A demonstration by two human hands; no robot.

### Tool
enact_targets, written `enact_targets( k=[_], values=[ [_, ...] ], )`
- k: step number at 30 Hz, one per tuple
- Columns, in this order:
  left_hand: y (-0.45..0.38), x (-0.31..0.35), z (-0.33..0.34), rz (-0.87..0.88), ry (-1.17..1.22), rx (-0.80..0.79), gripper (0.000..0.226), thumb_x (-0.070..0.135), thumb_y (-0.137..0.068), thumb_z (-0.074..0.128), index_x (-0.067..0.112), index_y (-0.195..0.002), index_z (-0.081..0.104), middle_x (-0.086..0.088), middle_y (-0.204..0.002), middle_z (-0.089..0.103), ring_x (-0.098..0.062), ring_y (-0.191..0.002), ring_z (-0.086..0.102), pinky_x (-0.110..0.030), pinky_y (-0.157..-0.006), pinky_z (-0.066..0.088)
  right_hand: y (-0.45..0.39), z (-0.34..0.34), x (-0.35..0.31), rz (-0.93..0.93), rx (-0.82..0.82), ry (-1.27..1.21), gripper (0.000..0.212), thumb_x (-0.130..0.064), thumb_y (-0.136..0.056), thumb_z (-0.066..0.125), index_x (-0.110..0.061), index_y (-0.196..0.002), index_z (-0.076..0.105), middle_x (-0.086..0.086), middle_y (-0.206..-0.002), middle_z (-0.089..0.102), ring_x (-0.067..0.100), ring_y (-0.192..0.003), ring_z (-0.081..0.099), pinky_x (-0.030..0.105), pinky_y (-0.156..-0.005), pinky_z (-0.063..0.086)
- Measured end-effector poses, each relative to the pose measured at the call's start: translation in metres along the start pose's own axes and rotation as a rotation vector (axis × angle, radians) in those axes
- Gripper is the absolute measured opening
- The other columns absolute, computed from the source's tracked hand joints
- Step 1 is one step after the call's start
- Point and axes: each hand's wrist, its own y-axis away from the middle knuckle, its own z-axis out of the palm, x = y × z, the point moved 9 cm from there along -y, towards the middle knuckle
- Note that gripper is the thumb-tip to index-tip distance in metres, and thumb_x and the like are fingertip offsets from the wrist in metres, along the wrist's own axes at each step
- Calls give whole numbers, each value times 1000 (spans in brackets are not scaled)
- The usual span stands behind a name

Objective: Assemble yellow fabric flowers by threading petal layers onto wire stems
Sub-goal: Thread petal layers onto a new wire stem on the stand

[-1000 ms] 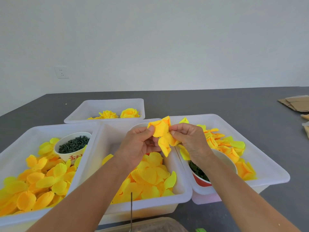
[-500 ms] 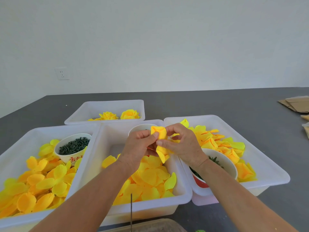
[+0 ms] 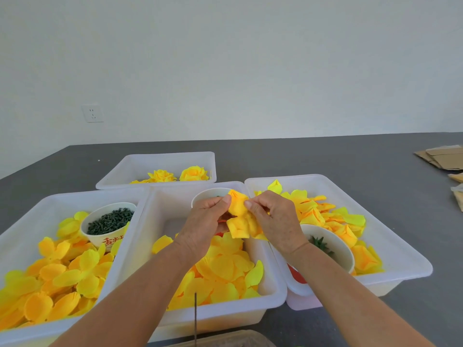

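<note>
Above the middle white tub [image 3: 225, 304], both hands hold one yellow fabric petal layer [image 3: 239, 216]. My left hand [image 3: 203, 221] pinches its top left edge with thumb and fingers. My right hand [image 3: 273, 219] pinches the layer from the right, thumb on its upper face. The layer is folded and crumpled between them. A thin dark wire stem [image 3: 195, 316] stands upright near the bottom edge, in front of the middle tub; neither hand touches it.
Loose yellow petals fill the left tub [image 3: 22, 221], the middle tub and the right tub [image 3: 400, 249]. A bowl of dark green pieces [image 3: 107, 221] sits in the left tub, another bowl [image 3: 333, 246] in the right one. Finished flowers [image 3: 193, 173] lie in the far tub. Cardboard [image 3: 441, 157] lies far right.
The hands drew closer together and sank slightly toward the middle tub. The petal layer went from spread and hanging to bunched between the fingers.
</note>
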Motion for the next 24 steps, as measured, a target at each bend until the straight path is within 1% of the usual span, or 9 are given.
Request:
enact_targets(
  k=[2, 3, 5, 7, 8, 11, 14, 20, 24],
  values=[
    [1, -1, 2, -5, 3, -27, 32, 19, -95, 49, -9, -105, 63, -26, -100, 67, -37, -93, 65, -45, -84, 55, 0, 0, 0, -21, 16, 50, 18, -7, -88, 63, 6, -77, 69, 22, -70, 61, 32, -67, 53, 39, -64, 41],
    [1, -2, 3, -3, 8, -31, 30, 17, -95, 50, -9, -103, 64, -25, -98, 67, -36, -91, 65, -43, -83, 56, 0, 0, 0, -29, 30, 58, 18, -8, -88, 63, 5, -77, 69, 21, -71, 61, 31, -68, 54, 41, -63, 41],
    [1, -2, 2, -3, 34, -13, 29, 15, -94, 51, -10, -102, 64, -28, -98, 67, -38, -90, 64, -46, -83, 55, 1, -1, -3, -26, 48, 19, 15, -15, -83, 70, 0, -82, 70, 13, -74, 62, 22, -69, 55, 31, -63, 43],
    [1, -3, 0, -9, 69, 6, 33, 17, -94, 51, -13, -102, 62, -30, -95, 64, -38, -86, 62, -47, -82, 52, 2, 3, -3, 16, 37, -32, 24, -24, -74, 79, -5, -86, 69, 6, -79, 62, 12, -71, 54, 17, -63, 40],
    [0, -3, 0, -13, 75, 3, 35, 18, -95, 50, -14, -102, 61, -30, -94, 63, -37, -84, 61, -46, -80, 52, 2, 5, -1, 43, 24, -53, 26, -24, -71, 80, -6, -87, 69, 5, -80, 63, 12, -72, 53, 17, -64, 41],
    [1, -4, 2, -18, 66, -16, 35, 18, -94, 50, -13, -103, 62, -32, -100, 65, -36, -89, 62, -50, -86, 50, 1, 8, 1, 64, -3, -115, 23, -13, -72, 80, 1, -87, 69, 8, -76, 61, 18, -70, 53, 28, -66, 45],
    [2, -2, 4, 4, 62, -25, 35, 18, -94, 51, -14, -104, 61, -32, -102, 64, -33, -89, 63, -48, -88, 51, 2, 5, -7, -30, -10, -97, 17, -8, -75, 76, 6, -82, 69, 17, -67, 57, 23, -64, 48, 34, -62, 41],
    [4, -1, 7, 24, 92, -69, 32, 18, -96, 48, -8, -103, 64, -26, -98, 68, -32, -91, 68, -33, -77, 58, 0, -1, -12, -117, 24, -19, 10, -1, -85, 64, 3, -84, 72, 19, -66, 61, 21, -63, 50, 35, -59, 41],
    [4, 0, 8, 16, 109, -63, 27, 13, -95, 51, -9, -102, 64, -26, -98, 68, -32, -91, 68, -32, -76, 58, 3, -8, -16, -155, 104, 79, 12, -8, -82, 65, 0, -83, 73, 13, -69, 66, 23, -62, 56, 33, -58, 45]
  ],
)
